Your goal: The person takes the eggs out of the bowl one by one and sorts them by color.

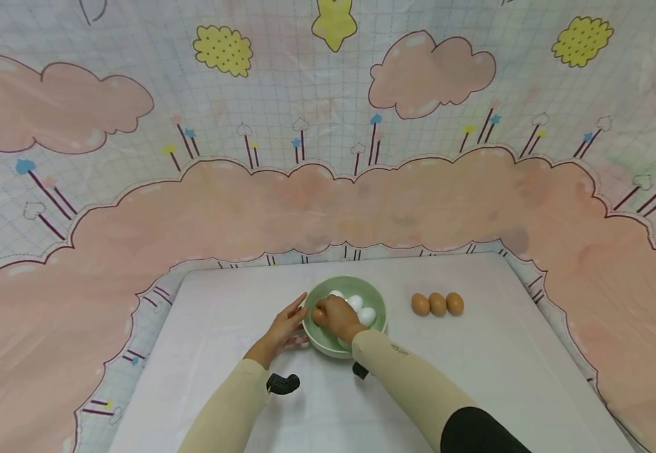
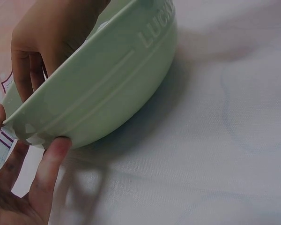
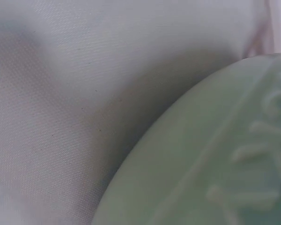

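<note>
A pale green bowl [image 1: 330, 351] stands on the white-covered table, raised lettering on its outer wall [image 2: 117, 89]. My right hand [image 1: 340, 318] reaches down inside it, fingers curled round a brown egg [image 1: 319, 316] at the bowl's left side. White eggs [image 1: 366, 316] lie in the bowl to the right of and behind that hand, which partly covers them. With fingers fairly straight, my left hand [image 1: 283, 330] touches the bowl's outer left side; the fingertips [image 2: 58, 146] press the wall just under the rim. The right wrist view has only the bowl's wall [image 3: 192, 154] and cloth.
To the right of the bowl, three brown eggs [image 1: 438, 304] sit side by side in a row on the table [image 1: 475, 371]. A printed curtain with clouds [image 1: 435, 75] hangs behind the table and down its sides. Small black wrist devices [image 1: 283, 384] show below the sleeves.
</note>
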### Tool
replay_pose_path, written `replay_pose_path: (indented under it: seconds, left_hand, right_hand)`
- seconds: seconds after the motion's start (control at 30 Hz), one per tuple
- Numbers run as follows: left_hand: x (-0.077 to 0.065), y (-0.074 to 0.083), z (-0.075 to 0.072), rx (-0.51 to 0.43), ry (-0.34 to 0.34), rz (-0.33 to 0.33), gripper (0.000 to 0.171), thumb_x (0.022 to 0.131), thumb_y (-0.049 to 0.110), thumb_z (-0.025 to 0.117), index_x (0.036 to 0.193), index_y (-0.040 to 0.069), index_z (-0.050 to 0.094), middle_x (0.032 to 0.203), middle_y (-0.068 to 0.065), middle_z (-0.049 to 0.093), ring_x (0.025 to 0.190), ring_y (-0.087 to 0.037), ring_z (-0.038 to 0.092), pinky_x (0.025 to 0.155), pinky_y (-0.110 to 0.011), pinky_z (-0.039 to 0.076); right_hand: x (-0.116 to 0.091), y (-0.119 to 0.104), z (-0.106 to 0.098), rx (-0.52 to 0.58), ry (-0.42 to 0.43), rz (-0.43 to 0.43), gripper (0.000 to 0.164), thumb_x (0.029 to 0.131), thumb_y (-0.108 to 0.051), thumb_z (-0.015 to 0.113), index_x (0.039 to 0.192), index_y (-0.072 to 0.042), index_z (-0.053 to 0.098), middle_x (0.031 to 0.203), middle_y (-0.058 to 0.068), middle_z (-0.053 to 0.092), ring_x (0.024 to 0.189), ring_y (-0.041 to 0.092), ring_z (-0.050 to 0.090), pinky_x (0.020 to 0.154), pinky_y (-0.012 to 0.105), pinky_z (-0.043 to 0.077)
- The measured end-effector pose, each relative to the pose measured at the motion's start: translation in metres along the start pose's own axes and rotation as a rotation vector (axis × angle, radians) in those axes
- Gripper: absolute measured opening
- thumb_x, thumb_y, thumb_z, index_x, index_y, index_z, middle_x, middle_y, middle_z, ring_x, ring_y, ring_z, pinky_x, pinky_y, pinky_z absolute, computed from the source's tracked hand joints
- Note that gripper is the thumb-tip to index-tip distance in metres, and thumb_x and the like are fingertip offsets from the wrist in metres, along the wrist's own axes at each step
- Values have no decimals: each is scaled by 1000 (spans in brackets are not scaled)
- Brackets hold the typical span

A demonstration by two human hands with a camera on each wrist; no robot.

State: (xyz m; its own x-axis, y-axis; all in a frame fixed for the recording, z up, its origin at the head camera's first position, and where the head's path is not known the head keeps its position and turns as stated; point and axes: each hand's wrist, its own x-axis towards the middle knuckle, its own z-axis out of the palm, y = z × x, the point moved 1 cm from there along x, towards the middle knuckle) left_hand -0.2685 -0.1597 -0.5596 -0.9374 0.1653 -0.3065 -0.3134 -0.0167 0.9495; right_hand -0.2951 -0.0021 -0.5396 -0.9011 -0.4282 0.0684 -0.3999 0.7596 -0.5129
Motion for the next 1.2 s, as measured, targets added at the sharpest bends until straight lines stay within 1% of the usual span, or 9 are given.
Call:
replay_pose_path:
  seconds: [0.1, 0.23, 0.47, 0.63, 0.8, 0.9, 1.03, 1.1, 1.2]
  left_hand:
    - [-1, 0, 0, -1, -4, 0, 48, 94, 27, 47, 140, 30, 32, 145, -16, 20, 109, -39, 49, 71, -45, 53]
    - [-2, 0, -1, 1, -13, 3, 49, 95, 26, 46, 141, 29, 30, 145, -18, 19, 111, -41, 47, 71, -45, 53]
    - [-1, -3, -2, -9, -15, -12, 49, 95, 27, 46, 141, 31, 31, 145, -17, 18, 111, -40, 46, 71, -45, 53]
    - [-1, -2, -2, 9, -20, -11, 49, 95, 28, 46, 141, 32, 30, 146, -16, 17, 112, -40, 45, 72, -45, 52]
    - [-2, 0, -2, 26, -41, 9, 50, 95, 29, 45, 142, 30, 26, 146, -19, 13, 115, -43, 42, 74, -47, 51]
    - [-2, 1, -1, 17, -33, -3, 49, 95, 29, 45, 141, 32, 28, 146, -17, 14, 114, -42, 43, 73, -47, 52]
    - [-3, 2, -1, 18, -31, -8, 49, 96, 29, 44, 141, 32, 28, 146, -18, 14, 113, -41, 44, 73, -46, 52]
    - [-3, 2, 0, 16, -31, -9, 49, 95, 29, 44, 141, 32, 28, 146, -18, 14, 113, -41, 45, 73, -46, 52]
    - [-3, 2, 0, 12, -30, -11, 49, 95, 28, 45, 141, 32, 29, 146, -18, 13, 114, -41, 44, 73, -45, 52]
  right_hand:
    - [0, -1, 1, 4, -10, 3, 24, 83, -11, 58, 106, -7, 66, 96, 2, 63, 89, 16, 56, 85, 30, 46]
    - [0, 0, 3, 15, -33, 12, 26, 83, -9, 59, 108, -5, 65, 99, 4, 63, 94, 18, 56, 88, 31, 44]
    - [-2, 2, 5, 39, -30, 28, 28, 83, -17, 60, 108, -5, 65, 100, 4, 63, 96, 18, 56, 89, 32, 44]
    - [-6, 2, 2, 112, -32, 48, 28, 82, -20, 63, 106, -5, 65, 100, 3, 64, 95, 18, 56, 86, 33, 45]
    - [-8, 2, -3, 250, -32, 99, 34, 79, -20, 67, 108, -3, 63, 99, 5, 63, 93, 18, 56, 83, 33, 46]
    - [-9, 3, -5, 344, -40, 140, 36, 77, -20, 69, 109, -4, 63, 98, 6, 63, 91, 19, 57, 78, 31, 48]
    - [-11, 4, -8, 473, -60, 215, 35, 77, -20, 70, 108, -6, 64, 99, 6, 63, 90, 20, 57, 74, 31, 49]
    - [-12, 6, -9, 549, -67, 253, 35, 77, -21, 70, 108, -5, 64, 100, 7, 63, 91, 20, 57, 74, 30, 50]
    - [-13, 8, -10, 710, -84, 297, 38, 77, -18, 71, 109, 0, 62, 104, 12, 61, 89, 20, 59, 74, 30, 52]
